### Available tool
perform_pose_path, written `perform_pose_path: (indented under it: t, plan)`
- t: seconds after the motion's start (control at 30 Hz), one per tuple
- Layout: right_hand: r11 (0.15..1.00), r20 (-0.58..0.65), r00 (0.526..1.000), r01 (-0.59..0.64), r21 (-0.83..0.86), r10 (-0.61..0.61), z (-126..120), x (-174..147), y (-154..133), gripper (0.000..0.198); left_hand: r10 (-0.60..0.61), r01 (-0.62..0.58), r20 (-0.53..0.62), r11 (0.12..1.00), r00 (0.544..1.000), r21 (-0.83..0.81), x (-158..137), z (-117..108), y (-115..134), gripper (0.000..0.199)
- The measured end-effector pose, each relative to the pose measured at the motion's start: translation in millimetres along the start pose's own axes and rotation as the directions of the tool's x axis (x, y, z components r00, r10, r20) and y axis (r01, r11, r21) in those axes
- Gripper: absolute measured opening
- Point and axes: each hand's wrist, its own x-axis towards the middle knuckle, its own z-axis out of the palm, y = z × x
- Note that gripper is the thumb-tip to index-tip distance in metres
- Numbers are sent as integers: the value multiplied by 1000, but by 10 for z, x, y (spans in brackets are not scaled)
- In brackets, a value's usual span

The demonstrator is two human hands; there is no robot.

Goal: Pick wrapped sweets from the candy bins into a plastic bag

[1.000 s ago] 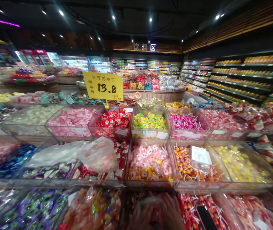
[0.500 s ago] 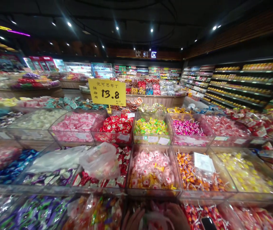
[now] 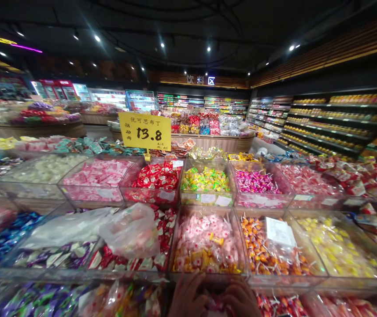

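My left hand [image 3: 185,297] and my right hand [image 3: 241,300] show only at the bottom edge, close together, fingers curled. Between them is a sliver of a thin clear plastic bag [image 3: 212,304] over red wrapped sweets. Both hands seem to pinch it. Just beyond my fingers stands a clear bin of pink and yellow sweets [image 3: 206,244]. My wrists and most of the bag are cut off by the frame.
Clear bins of wrapped sweets spread in rows all around. Orange lollipops [image 3: 267,251] fill the bin to the right. A filled plastic bag [image 3: 131,231] lies on the bins to the left. A yellow price sign [image 3: 144,131] stands behind. Stocked shelves [image 3: 334,123] line the right wall.
The view has tilted upward, so less of my hands and the bag shows. The dark phone lying on the lollipops at lower right has left the frame.
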Motion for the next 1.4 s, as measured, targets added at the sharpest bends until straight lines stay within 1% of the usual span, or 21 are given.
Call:
perform_pose_path:
  t: [0.1, 0.2, 0.27, 0.3, 0.37, 0.4, 0.47, 0.5, 0.57, 0.67, 0.77, 0.83, 0.9, 1.0, 1.07, 1.13, 1.17, 1.2, 1.27, 1.33, 1.4]
  plan:
    - [998, 21, 998, 56, 37, -57, -107, 193, 148, 17, -94, 96, 52, 995, 994, -31, 4, 17, -124, 23]
    - [998, 78, 995, 62, 32, -65, -130, 495, 285, 21, -254, 267, 133, 960, 958, -90, 127, 4, -317, 23]
    - [998, 191, 981, -30, 47, 21, -69, 740, 325, 22, -339, 366, 183, 920, 923, -139, 282, 29, -456, 21]
    - [994, 270, 960, -93, 59, 74, -17, 868, 327, 23, -368, 404, 215, 901, 905, -158, 374, 60, -522, 20]
    - [980, 427, 894, -186, 71, 139, 117, 1118, 308, 25, -391, 456, 312, 873, 866, -172, 566, 158, -639, 19]
    - [977, 479, 865, -204, 69, 147, 194, 1232, 293, 25, -388, 474, 378, 865, 840, -165, 659, 222, -686, 22]
    - [978, 523, 841, -201, 61, 141, 350, 1425, 266, 26, -366, 495, 510, 858, 778, -140, 822, 366, -752, 30]
    - [977, 542, 827, -207, 51, 147, 424, 1497, 256, 26, -361, 503, 554, 855, 750, -124, 886, 441, -769, 32]
    - [972, 573, 800, -232, 23, 177, 554, 1587, 245, 29, -369, 520, 593, 849, 716, -99, 971, 584, -778, 35]
    - [965, 598, 771, -263, -14, 219, 698, 1605, 245, 36, -411, 546, 583, 835, 701, -69, 986, 751, -759, 35]
    - [963, 593, 772, -270, -20, 228, 802, 1544, 249, 33, -427, 560, 584, 826, 691, -59, 925, 837, -755, 29]
    - [963, 580, 782, -270, -12, 227, 869, 1496, 241, 29, -422, 563, 585, 823, 693, -72, 887, 857, -765, 27]
    - [964, 570, 792, -267, 2, 218, 933, 1463, 227, 31, -431, 569, 570, 818, 700, -80, 871, 855, -775, 27]
    - [968, 543, 819, -247, 44, 184, 975, 1469, 230, 31, -449, 568, 520, 819, 726, -86, 878, 802, -789, 29]
    - [970, 506, 848, -228, 79, 158, 915, 1515, 269, 23, -457, 557, 474, 825, 753, -90, 877, 712, -803, 29]
    - [973, 447, 885, -200, 118, 127, 757, 1576, 330, 15, -462, 545, 422, 833, 780, -96, 847, 562, -814, 28]
    - [973, 413, 903, -186, 136, 115, 645, 1600, 359, 11, -469, 533, 363, 841, 805, -96, 816, 464, -810, 26]
    - [974, 363, 925, -173, 148, 110, 520, 1608, 383, 12, -459, 499, 277, 861, 844, -95, 773, 355, -797, 24]
    - [981, 218, 974, -105, 163, 68, 274, 1544, 395, 20, -372, 377, 75, 923, 925, -78, 646, 132, -726, 21]
    - [986, 43, 999, -28, 162, 22, 104, 1329, 351, 20, -262, 259, -55, 965, 964, -52, 467, -37, -593, 18]
    - [986, -66, 997, 49, 162, -39, 65, 957, 249, 14, -195, 189, -113, 980, 974, -64, 240, -80, -410, 12]
